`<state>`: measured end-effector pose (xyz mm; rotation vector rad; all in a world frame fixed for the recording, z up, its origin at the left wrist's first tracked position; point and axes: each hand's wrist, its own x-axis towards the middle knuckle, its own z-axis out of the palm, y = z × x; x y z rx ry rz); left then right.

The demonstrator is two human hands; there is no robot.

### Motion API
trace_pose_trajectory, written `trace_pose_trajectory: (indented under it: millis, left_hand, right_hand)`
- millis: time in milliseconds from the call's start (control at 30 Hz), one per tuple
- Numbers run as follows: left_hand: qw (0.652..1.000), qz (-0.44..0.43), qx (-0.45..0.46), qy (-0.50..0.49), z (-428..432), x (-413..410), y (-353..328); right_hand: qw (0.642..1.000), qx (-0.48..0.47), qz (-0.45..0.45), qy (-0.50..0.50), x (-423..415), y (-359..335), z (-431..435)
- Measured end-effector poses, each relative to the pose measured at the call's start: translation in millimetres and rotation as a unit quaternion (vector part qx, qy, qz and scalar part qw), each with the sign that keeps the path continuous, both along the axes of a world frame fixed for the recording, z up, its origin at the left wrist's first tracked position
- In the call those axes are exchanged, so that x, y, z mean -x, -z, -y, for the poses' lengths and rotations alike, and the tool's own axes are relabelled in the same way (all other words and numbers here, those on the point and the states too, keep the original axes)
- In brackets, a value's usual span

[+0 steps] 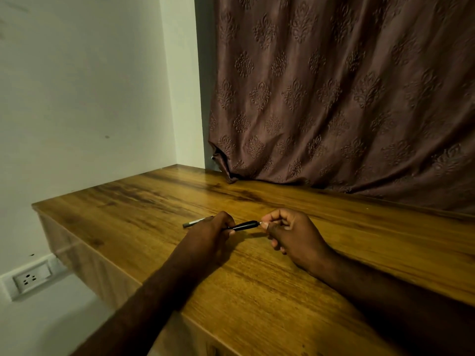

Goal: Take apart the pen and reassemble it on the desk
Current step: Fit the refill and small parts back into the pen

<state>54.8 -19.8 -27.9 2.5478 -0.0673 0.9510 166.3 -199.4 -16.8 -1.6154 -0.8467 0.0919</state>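
Observation:
A black pen barrel (245,225) is held just above the wooden desk (257,278), near its middle. My left hand (213,232) is closed around the barrel's left end. My right hand (293,235) pinches the small pale tip at the barrel's right end between thumb and forefinger. A grey pen part (195,222) with a light band sticks out to the left from behind my left hand; whether it lies on the desk or is held, I cannot tell. Both forearms rest on the desk.
A brown patterned curtain (334,98) hangs down onto the desk's far edge. A white wall stands at the left, with a wall socket (32,277) low down beside the desk's left edge (102,255).

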Motion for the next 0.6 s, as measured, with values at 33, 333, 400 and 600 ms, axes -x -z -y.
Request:
trace_pose_trajectory:
  millis: [33, 333, 400, 600]
  left_hand:
    - [1.0, 0.003, -0.001, 0.004, 0.1, 0.4, 0.1]
    - [1.0, -0.009, -0.004, 0.014, -2.1, -0.1, 1.6]
    - [1.0, -0.016, -0.003, 0.015, -2.3, 0.0, 1.8]
    - [1.0, -0.01, 0.01, 0.002, -1.7, -1.6, 1.7]
  right_hand:
    - [1.0, 0.003, 0.007, 0.0, 0.1, 0.0, 0.0]
    - [0.999, 0.007, 0.045, -0.022, 2.1, 0.9, 0.3]
    - [0.998, 0.005, 0.05, -0.028, 1.0, 2.1, 0.0]
    - [0.999, -0.003, 0.048, 0.016, -14.0, 6.1, -0.9]
